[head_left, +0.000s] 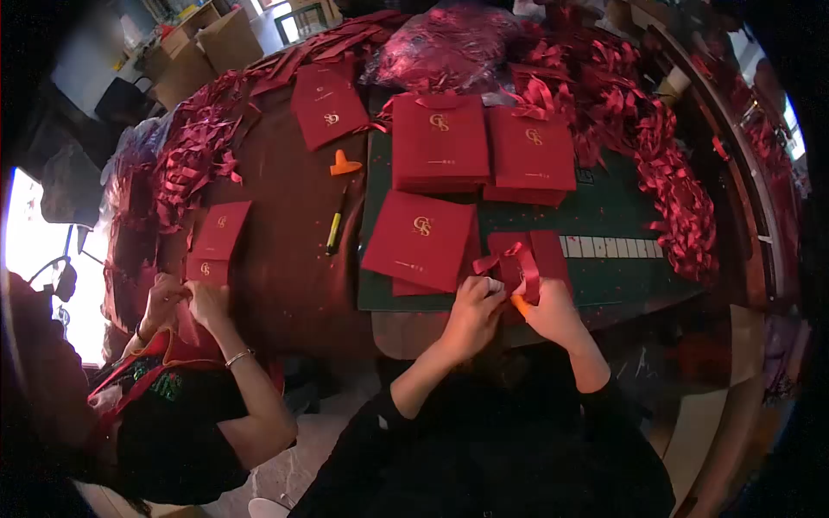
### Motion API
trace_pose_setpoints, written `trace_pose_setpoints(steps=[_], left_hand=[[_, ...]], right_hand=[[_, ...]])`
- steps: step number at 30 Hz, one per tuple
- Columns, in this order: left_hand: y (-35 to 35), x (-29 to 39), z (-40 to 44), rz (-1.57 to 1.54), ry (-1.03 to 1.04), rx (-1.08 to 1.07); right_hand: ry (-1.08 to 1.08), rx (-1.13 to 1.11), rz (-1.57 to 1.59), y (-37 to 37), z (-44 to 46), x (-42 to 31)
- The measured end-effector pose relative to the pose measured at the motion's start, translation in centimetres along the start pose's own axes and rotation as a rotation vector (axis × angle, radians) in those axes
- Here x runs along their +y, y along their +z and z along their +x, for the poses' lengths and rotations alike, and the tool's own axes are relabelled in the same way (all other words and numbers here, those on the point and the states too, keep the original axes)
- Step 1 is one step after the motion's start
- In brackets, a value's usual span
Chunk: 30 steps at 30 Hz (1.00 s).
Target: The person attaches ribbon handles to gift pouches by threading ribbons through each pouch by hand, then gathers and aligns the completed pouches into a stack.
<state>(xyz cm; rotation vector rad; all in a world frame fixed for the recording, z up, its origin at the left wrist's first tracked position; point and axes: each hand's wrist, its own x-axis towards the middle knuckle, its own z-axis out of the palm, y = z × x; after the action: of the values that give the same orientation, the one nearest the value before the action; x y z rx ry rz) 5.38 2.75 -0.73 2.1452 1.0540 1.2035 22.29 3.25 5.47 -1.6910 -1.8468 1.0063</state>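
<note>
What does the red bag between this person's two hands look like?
The red bag looks like paper or card, lying roughly flat on the green mat. A glossy red ribbon loops over its face. The left hand and right hand meet at the bag's near end, around the ribbon, hiding part of it; exactly what each grips is unclear.

The dark brown desk (289,250) carries a green mat (617,203), a yellow-and-black pen (334,231), a small orange object (345,165), a heap of red ribbons (197,160) at left and, farther back, flat red bags (329,108).
</note>
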Motion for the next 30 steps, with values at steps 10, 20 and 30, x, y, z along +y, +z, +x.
trace_pose_setpoints(steps=[10, 20, 30], left_hand=[[-0.4, 0.7, 0.1, -0.137, -0.072, 0.059], [-7.1, 6.1, 2.0, -0.219, 0.121, -0.004], [-14.2, 1.0, 8.9, -0.238, 0.115, 0.370]], right_hand=[[-0.364, 0.001, -0.116, -2.5, -4.1, -0.9], [-0.714, 0.311, -0.692, -3.2, -5.4, 0.7], [-0.471, 0.497, -0.130, -8.7, -3.0, -2.3]])
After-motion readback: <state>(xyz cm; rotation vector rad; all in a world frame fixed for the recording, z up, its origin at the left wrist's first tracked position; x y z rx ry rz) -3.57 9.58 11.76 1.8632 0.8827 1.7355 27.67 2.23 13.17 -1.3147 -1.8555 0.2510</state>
